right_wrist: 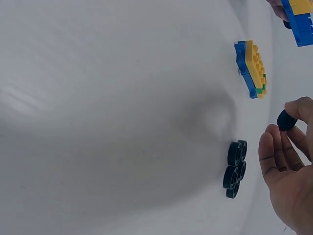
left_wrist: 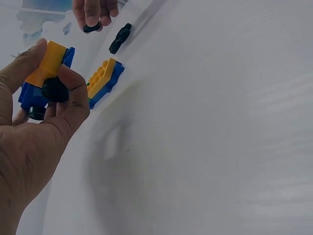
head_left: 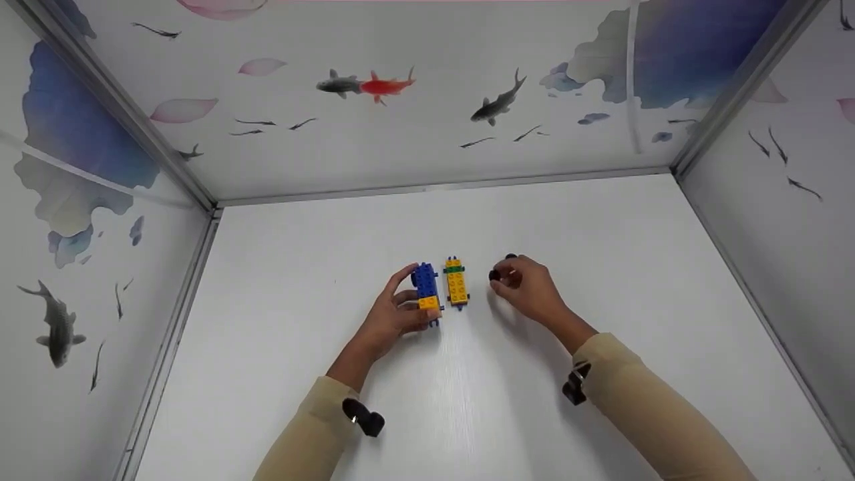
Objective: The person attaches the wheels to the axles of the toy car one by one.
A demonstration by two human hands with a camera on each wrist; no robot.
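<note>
My left hand (head_left: 386, 322) grips a toy brick car (head_left: 426, 284) with a blue body and a yellow brick at its near end. Black wheels (left_wrist: 55, 90) show on the car's left side, while bare blue axle stubs stick out on its right. Between thumb and fingers, my right hand (head_left: 531, 288) pinches a single black toy wheel (right_wrist: 286, 120) above the table. Between the hands lies a second brick car (head_left: 456, 282), yellow with a green strip over a blue base, without wheels.
Several loose black wheels (right_wrist: 234, 169) lie grouped on the white table (head_left: 320, 401), close to the right hand and partly hidden by it in the head view. Printed panels with fish (head_left: 497, 103) enclose the table at the back and both sides.
</note>
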